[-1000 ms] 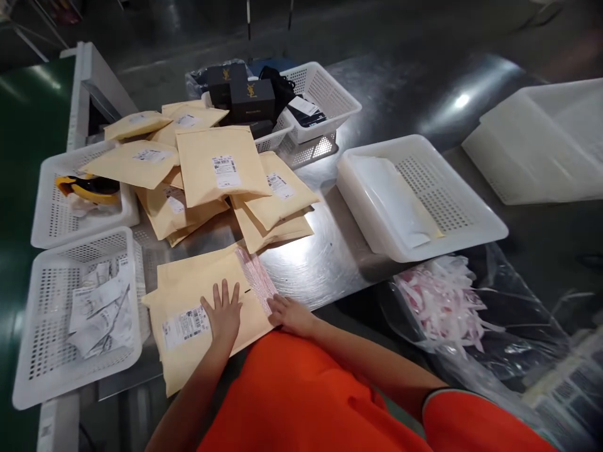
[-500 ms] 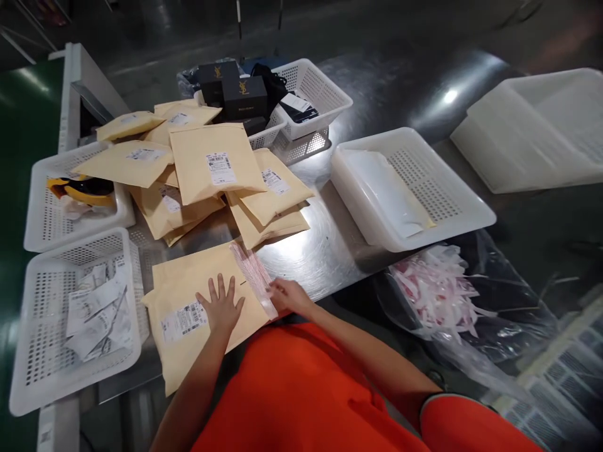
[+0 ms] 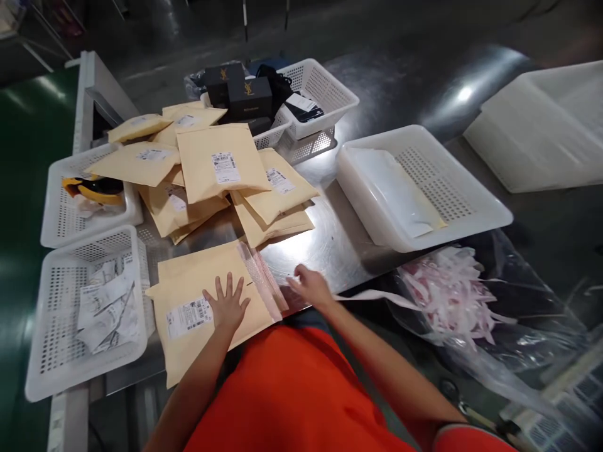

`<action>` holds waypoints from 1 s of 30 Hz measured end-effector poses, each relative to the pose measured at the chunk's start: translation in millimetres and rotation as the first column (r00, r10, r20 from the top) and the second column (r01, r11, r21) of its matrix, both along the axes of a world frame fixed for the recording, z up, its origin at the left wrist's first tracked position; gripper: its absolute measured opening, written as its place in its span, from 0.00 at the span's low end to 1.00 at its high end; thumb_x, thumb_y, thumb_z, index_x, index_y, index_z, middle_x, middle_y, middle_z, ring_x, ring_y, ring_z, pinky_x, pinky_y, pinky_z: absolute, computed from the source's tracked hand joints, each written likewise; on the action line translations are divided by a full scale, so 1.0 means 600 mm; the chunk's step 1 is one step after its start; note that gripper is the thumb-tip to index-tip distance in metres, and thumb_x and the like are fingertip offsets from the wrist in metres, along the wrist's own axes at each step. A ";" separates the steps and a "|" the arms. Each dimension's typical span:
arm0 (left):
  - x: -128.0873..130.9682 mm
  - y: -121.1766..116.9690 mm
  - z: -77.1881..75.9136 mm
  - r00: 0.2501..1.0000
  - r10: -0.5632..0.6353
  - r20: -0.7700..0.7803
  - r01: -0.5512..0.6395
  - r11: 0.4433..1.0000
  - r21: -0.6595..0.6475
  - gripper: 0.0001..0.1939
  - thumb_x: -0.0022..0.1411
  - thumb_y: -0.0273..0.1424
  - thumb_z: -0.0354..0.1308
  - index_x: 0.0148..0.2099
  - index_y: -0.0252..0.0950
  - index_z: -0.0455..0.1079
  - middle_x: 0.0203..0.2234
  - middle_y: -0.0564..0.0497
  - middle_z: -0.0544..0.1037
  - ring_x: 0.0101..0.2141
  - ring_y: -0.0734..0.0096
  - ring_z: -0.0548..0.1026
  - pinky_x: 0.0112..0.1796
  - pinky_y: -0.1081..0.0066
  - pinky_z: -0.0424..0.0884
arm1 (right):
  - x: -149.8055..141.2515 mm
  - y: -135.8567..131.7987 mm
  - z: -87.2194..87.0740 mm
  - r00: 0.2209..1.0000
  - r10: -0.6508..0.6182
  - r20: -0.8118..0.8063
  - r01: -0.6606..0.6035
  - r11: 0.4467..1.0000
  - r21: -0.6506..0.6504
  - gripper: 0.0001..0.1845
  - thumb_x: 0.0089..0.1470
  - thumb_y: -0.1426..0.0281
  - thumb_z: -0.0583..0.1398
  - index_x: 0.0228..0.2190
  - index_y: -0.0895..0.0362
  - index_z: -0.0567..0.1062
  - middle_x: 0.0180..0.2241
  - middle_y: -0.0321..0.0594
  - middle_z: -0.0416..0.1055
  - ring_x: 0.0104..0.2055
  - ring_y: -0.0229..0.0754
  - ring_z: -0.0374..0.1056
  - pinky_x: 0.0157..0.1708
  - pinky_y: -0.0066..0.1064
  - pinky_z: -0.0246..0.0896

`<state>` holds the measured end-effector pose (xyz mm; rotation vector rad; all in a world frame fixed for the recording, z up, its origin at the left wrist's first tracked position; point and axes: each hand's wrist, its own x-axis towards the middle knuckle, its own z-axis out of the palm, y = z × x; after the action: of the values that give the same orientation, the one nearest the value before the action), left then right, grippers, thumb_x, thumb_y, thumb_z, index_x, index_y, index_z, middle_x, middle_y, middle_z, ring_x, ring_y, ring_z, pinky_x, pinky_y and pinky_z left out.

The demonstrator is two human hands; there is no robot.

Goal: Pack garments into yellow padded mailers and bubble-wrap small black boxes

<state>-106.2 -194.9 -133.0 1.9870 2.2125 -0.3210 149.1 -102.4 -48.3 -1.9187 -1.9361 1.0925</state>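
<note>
My left hand point(image 3: 228, 304) lies flat with fingers spread on a padded mailer point(image 3: 198, 270), beside its printed label point(image 3: 189, 317). The mailer's flap, with a pinkish strip point(image 3: 264, 282) along it, points right. My right hand point(image 3: 311, 287) hovers just right of that flap, fingers loosely curled and apart, with nothing visible in them. A white peel-off strip point(image 3: 377, 295) stretches from behind my right wrist to a clear plastic bag point(image 3: 518, 295) full of pink and white strips point(image 3: 452, 289); its near end is hidden.
Labelled padded mailers point(image 3: 221, 163) are piled ahead. Behind them stand black boxes point(image 3: 249, 97) and a white basket point(image 3: 330, 94). Two baskets are on the left; the nearer basket point(image 3: 35, 358) holds paper packets point(image 3: 110, 304). On the right, a white bin point(image 3: 424, 188) contains mailers.
My right hand has left the flap edge and moved slightly right and up. A white strip now spans toward the plastic bag. My left hand stays on the mailer.
</note>
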 end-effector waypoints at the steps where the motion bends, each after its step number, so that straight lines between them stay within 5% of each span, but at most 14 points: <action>1: 0.000 0.000 0.000 1.000 -0.007 -0.002 0.007 1.000 -0.002 0.29 0.69 0.46 0.44 0.70 0.53 0.44 0.71 0.50 0.45 0.69 0.35 0.39 0.56 0.21 0.29 | -0.049 -0.005 -0.028 0.996 0.083 0.021 -0.082 0.995 -0.049 0.10 0.55 0.63 0.63 0.30 0.57 0.77 0.31 0.49 0.77 0.38 0.52 0.73 0.40 0.41 0.66; 3: 0.000 0.000 0.000 1.000 -0.017 -0.003 0.017 1.000 -0.016 0.28 0.70 0.43 0.43 0.70 0.53 0.45 0.71 0.51 0.46 0.69 0.37 0.39 0.56 0.22 0.28 | -0.117 -0.013 -0.072 0.979 0.185 0.084 -0.175 0.977 -0.120 0.10 0.59 0.65 0.60 0.33 0.59 0.77 0.34 0.50 0.77 0.38 0.50 0.73 0.40 0.38 0.66; 6: 0.002 0.001 0.001 1.000 -0.003 0.010 0.004 0.999 -0.035 0.27 0.70 0.41 0.44 0.69 0.54 0.46 0.71 0.51 0.46 0.69 0.39 0.39 0.56 0.22 0.28 | -0.145 -0.023 -0.102 0.941 0.287 0.177 -0.254 0.948 -0.190 0.14 0.64 0.69 0.52 0.39 0.61 0.77 0.40 0.54 0.77 0.42 0.50 0.73 0.42 0.38 0.64; 11: 0.005 0.005 0.004 0.999 0.020 0.031 -0.018 0.998 -0.059 0.27 0.71 0.40 0.42 0.69 0.55 0.44 0.71 0.52 0.45 0.69 0.40 0.39 0.57 0.23 0.28 | -0.131 -0.028 -0.099 0.878 0.417 0.234 -0.370 0.903 -0.219 0.16 0.65 0.69 0.50 0.43 0.61 0.76 0.42 0.55 0.76 0.43 0.52 0.73 0.40 0.37 0.64; 16: 0.006 0.006 0.004 0.999 0.033 0.021 -0.031 0.995 -0.100 0.27 0.71 0.40 0.42 0.69 0.55 0.44 0.71 0.52 0.43 0.69 0.40 0.38 0.57 0.22 0.29 | -0.175 -0.047 -0.095 0.821 0.523 0.229 -0.495 0.852 -0.169 0.17 0.66 0.67 0.49 0.42 0.58 0.75 0.40 0.51 0.75 0.41 0.51 0.74 0.36 0.35 0.63; 22: 0.005 0.001 -0.012 0.999 0.042 0.016 -0.042 0.999 -0.017 0.30 0.70 0.35 0.37 0.72 0.37 0.41 0.71 0.44 0.45 0.70 0.45 0.42 0.61 0.27 0.34 | -0.194 -0.087 -0.112 0.728 0.638 0.252 -0.633 0.766 -0.111 0.13 0.63 0.72 0.52 0.45 0.61 0.72 0.44 0.51 0.72 0.39 0.47 0.73 0.35 0.34 0.64; 26: 0.005 -0.003 -0.026 1.000 0.029 0.000 -0.029 0.999 0.025 0.31 0.69 0.34 0.39 0.71 0.35 0.43 0.70 0.45 0.46 0.70 0.46 0.42 0.61 0.28 0.32 | -0.228 -0.022 -0.126 0.707 0.655 0.267 -0.670 0.741 -0.046 0.12 0.65 0.72 0.50 0.44 0.60 0.72 0.43 0.49 0.72 0.44 0.48 0.71 0.42 0.36 0.65; 30: 0.003 -0.008 -0.034 1.000 0.003 -0.011 -0.003 0.997 0.074 0.31 0.68 0.34 0.39 0.72 0.34 0.42 0.70 0.46 0.46 0.70 0.47 0.41 0.61 0.29 0.28 | -0.325 0.108 -0.139 0.779 0.539 0.319 -0.571 0.821 0.008 0.17 0.65 0.77 0.45 0.49 0.64 0.68 0.47 0.57 0.69 0.47 0.50 0.69 0.42 0.37 0.65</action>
<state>-104.3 -199.8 -153.4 2.0231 2.2655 -0.2541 -45.8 -37.6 -131.8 -1.5569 -2.7947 0.8105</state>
